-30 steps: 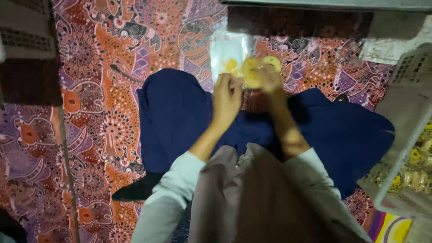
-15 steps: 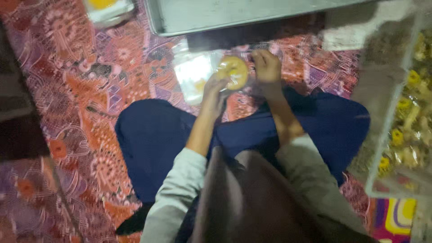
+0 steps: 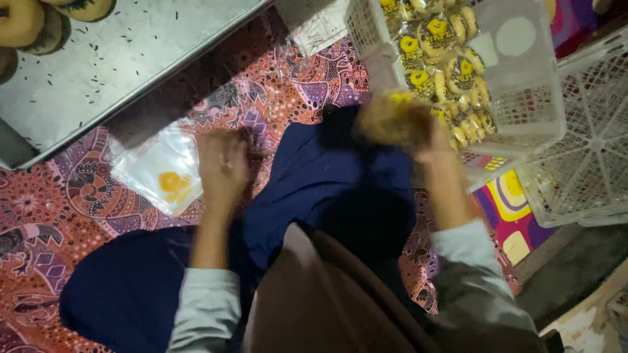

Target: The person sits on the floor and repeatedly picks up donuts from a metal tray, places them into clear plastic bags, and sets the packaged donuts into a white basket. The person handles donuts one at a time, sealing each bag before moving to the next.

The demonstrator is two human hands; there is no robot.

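My right hand (image 3: 428,134) is closed on a round yellow bun in a clear wrapper (image 3: 389,117), blurred by motion, just beside the white plastic basket (image 3: 523,124), which holds several wrapped buns (image 3: 441,39). My left hand (image 3: 222,163) hovers with loosely curled fingers and nothing in it. It is right next to a stack of clear plastic bags with a yellow print (image 3: 160,173) on the patterned cloth. My lap is covered in dark blue fabric (image 3: 314,183).
A metal tray (image 3: 118,65) lies at the upper left with unwrapped buns (image 3: 26,23) at its corner. A second white crate (image 3: 589,150) stands at the right. Red patterned cloth (image 3: 59,222) covers the floor.
Both hands were together on the bun over the bags. Now my right hand has carried it right toward the basket, my left hand stays by the bags, and the view has swung right.
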